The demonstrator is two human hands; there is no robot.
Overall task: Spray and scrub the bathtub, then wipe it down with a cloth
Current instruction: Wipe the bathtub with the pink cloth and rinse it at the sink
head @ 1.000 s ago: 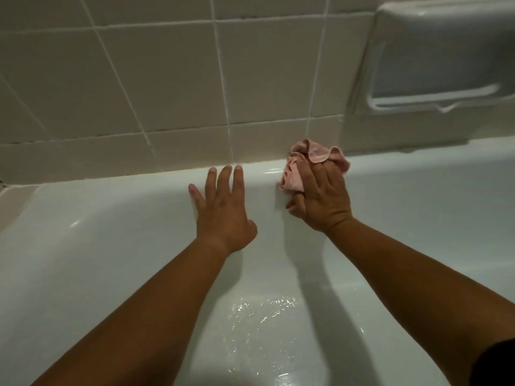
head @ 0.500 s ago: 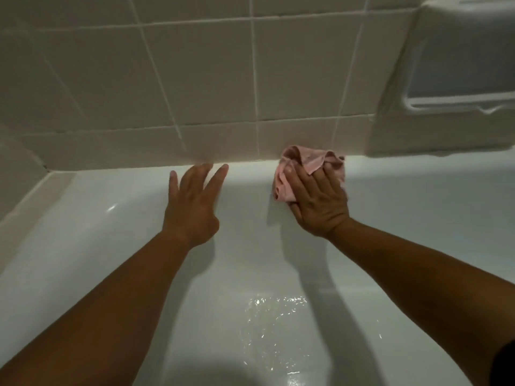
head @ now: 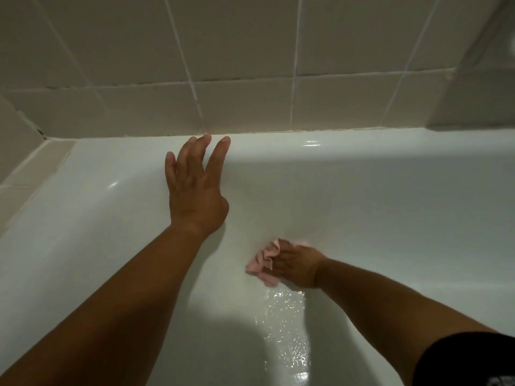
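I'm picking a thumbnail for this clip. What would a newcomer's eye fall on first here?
The pink cloth, bunched in the right hand low on the inner wall, stands out against the white bathtub. The left hand rests flat with spread fingers just under the rim, below the beige tiles. A wet patch glints on the tub floor beneath the cloth.

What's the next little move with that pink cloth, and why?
Probably draw the pink cloth down toward the person, through the wet patch just below it. The right hand holds the cloth bunched, low on the far wall of the bathtub. Droplets glisten right beneath it, and the left hand braces flat against the wall, fingertips at the rim.
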